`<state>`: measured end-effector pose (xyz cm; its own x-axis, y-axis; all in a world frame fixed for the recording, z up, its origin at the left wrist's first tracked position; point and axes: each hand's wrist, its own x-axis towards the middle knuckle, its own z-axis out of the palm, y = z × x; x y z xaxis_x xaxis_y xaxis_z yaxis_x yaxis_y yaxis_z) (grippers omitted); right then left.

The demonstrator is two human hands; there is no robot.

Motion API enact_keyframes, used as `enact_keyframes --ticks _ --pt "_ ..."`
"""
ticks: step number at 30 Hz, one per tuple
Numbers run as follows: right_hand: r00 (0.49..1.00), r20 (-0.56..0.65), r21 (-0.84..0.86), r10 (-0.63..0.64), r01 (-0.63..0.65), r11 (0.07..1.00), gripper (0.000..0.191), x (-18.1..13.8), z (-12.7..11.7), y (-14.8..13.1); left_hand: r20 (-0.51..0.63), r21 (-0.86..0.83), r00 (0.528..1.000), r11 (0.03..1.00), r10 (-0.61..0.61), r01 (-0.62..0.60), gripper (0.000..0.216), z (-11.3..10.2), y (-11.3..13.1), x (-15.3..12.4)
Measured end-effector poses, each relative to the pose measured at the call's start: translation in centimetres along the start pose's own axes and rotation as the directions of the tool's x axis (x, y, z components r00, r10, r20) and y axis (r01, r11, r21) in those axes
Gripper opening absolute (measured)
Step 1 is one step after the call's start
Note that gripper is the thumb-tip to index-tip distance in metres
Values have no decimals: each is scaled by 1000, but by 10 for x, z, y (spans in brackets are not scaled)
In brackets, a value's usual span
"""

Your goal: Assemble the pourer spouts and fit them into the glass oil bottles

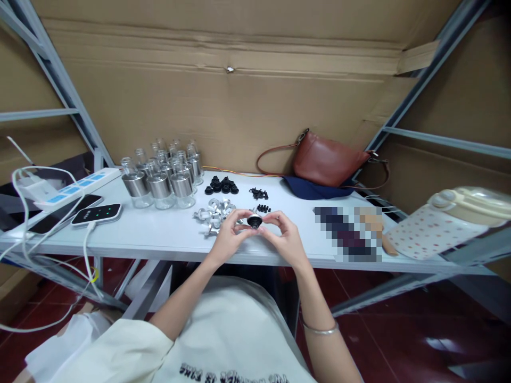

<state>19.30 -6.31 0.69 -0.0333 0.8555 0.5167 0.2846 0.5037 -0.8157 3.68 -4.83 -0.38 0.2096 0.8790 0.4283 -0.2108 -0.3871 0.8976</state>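
Note:
Both hands meet over the front edge of the white table (159,234). My left hand (229,234) and my right hand (283,234) pinch a small round black-and-silver cap (254,220) between their fingertips. Just behind the hands lies a heap of silver metal collars (213,211). Farther back are a cluster of black round rings (222,185) and a few small black parts (260,199). Several glass bottles with silver bands (162,178) stand at the back left.
A brown leather bag (325,159) on dark blue cloth sits at the back right. A power strip (77,186), a phone (64,213) and a small black device (96,214) with white cables are at left. A lidded container on dotted cloth (459,215) is at right.

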Motion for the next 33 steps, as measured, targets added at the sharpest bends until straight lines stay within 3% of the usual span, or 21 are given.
enact_keyframes --ticks 4,6,8,12,19,26,33 --pt "996 9 -287 -86 85 954 16 37 -27 3 17 -14 999 999 -42 43 30 0 -3 -1" --pt "996 40 -490 -76 86 868 13 64 -38 12 19 -19 997 997 -70 70 31 0 -3 -1" --pt "984 171 -690 43 88 719 17 89 -45 25 24 -33 993 993 -111 112 32 0 -2 -1" --pt "945 294 -744 145 131 655 21 118 -46 53 72 -56 983 983 -170 174 32 1 0 -1" --pt "899 357 -831 253 182 526 21 128 -37 77 88 -53 981 982 -174 179 31 1 0 -2" --pt "880 330 -890 341 169 424 16 127 -37 76 96 -22 986 991 -133 136 30 0 -1 -2" --pt "869 277 -926 411 127 355 17 90 -53 58 103 47 991 995 -90 85 25 -1 -4 -3"
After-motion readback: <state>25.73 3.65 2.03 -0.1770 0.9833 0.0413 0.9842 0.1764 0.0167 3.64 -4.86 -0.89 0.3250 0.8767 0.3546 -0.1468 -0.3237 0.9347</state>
